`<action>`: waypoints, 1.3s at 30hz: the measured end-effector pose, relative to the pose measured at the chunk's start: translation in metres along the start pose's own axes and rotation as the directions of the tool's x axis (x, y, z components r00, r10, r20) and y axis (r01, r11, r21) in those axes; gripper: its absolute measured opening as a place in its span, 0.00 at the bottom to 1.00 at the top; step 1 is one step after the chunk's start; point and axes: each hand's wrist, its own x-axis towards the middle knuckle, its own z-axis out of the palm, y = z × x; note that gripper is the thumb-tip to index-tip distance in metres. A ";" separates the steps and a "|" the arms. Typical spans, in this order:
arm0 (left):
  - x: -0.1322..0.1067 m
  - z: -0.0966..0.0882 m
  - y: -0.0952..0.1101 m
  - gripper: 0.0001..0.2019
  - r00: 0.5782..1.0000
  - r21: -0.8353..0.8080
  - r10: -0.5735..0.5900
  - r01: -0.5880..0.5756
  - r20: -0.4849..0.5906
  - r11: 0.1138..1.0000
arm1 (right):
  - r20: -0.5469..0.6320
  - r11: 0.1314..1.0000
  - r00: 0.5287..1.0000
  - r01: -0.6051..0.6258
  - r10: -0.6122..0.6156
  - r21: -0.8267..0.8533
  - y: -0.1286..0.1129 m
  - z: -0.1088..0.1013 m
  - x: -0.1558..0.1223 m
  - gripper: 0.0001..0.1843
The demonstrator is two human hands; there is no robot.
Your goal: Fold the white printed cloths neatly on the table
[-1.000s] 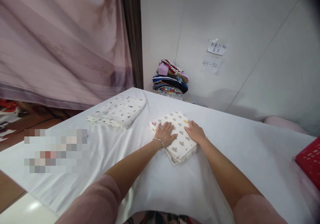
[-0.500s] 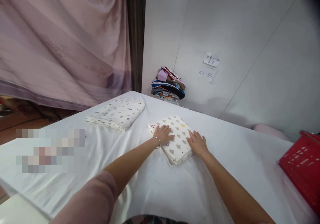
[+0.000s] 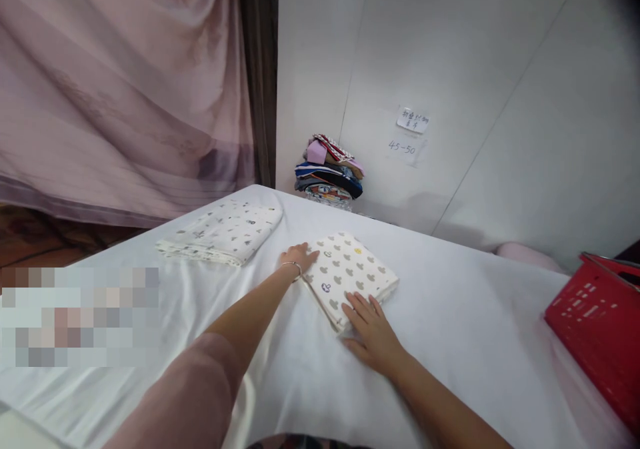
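Observation:
A folded white cloth [image 3: 353, 272] with grey shapes and a few coloured figures lies at the middle of the white-covered table [image 3: 450, 342]. At its left corner is my left hand [image 3: 300, 259], fingers stretched out along the edge, a bracelet on the wrist. My right hand [image 3: 370, 332] rests on the near right edge with its fingers spread over the cloth; its thumb lies by the near corner. Further left, a second folded white cloth [image 3: 225, 232] with small dark prints lies apart from both hands.
A red plastic basket [image 3: 595, 329] stands at the right edge. Behind the table is a stack of folded fabrics [image 3: 330, 169] against the white wall. Paper notes [image 3: 413, 121] are stuck on that wall. A pink curtain [image 3: 125, 89] hangs at the left; a blurred patch covers the table's left side.
My left hand has slid left from the cloth's top to its left corner. My right hand has come from the right edge toward the near corner. The view has shifted slightly.

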 end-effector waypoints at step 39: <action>-0.079 0.004 0.008 0.31 0.934 0.037 0.322 -0.331 0.154 0.943 | 0.097 0.988 0.988 -0.132 0.123 0.086 -0.027 -0.013 -0.036 0.33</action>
